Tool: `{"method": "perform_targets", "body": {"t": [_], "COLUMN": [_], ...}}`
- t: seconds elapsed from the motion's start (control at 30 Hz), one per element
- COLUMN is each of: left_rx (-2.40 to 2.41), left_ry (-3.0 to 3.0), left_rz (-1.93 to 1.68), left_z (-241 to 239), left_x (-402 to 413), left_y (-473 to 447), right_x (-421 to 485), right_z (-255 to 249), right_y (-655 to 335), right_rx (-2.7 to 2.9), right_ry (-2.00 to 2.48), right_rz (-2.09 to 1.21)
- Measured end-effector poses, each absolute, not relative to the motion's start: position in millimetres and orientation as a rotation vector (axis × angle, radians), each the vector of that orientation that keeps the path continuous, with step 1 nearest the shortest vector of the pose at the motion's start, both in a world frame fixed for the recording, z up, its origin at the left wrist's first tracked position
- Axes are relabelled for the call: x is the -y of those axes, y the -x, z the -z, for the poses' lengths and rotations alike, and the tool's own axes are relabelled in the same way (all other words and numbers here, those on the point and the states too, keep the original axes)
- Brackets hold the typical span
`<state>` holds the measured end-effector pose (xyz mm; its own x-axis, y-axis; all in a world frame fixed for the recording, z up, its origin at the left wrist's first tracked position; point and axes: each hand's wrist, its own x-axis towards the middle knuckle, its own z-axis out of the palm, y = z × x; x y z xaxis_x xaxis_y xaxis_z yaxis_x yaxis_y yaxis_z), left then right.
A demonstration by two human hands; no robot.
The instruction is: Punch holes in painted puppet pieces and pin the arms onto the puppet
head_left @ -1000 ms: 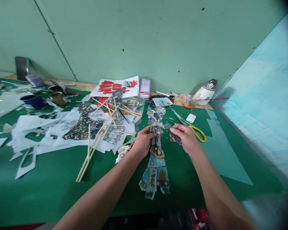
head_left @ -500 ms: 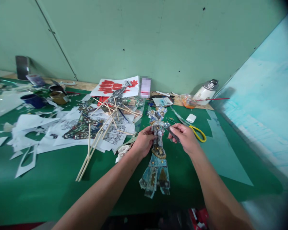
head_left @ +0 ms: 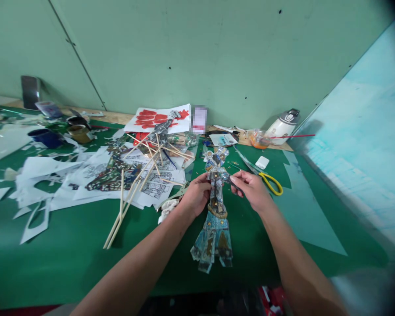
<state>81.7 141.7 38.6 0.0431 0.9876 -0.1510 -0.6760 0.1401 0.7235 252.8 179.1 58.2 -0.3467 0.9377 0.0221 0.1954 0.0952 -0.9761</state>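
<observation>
A flat painted shadow puppet [head_left: 214, 221] lies lengthwise on the green table [head_left: 69, 259], head toward the wall. My left hand [head_left: 195, 195] is closed on the puppet's left side at chest height. My right hand [head_left: 252, 189] pinches a small dark puppet piece [head_left: 234, 185] against the puppet's right shoulder; the piece is mostly hidden by my fingers. Both forearms reach in from the bottom edge.
Yellow-handled scissors [head_left: 266, 179] lie just right of my right hand. Several thin wooden sticks [head_left: 131, 193] cross printed sheets and paper offcuts [head_left: 42, 175] on the left. Another painted puppet [head_left: 113, 173] lies there. Paint cups [head_left: 46, 138], a white bottle [head_left: 283, 125] and a small white box [head_left: 262, 162] stand farther back.
My right hand has moved left, bringing its small piece up to the puppet's shoulder. The puppet's upper body shifted slightly. My left hand kept its hold.
</observation>
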Motion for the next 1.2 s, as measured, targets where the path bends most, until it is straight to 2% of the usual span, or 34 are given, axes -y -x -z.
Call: {"method": "perform_targets", "body": {"t": [1.2], "left_rx": [-0.689], "left_ry": [-0.424], "left_rz": [-1.352], "left_z": [-42.5], "left_x": [-142.6], "left_y": [-79.4], "right_x": [-179.7], "right_z": [-57.2], "right_y": [-253.4], "right_rx": [1.694], "right_ry": [1.154], "right_rz": [-1.315]}}
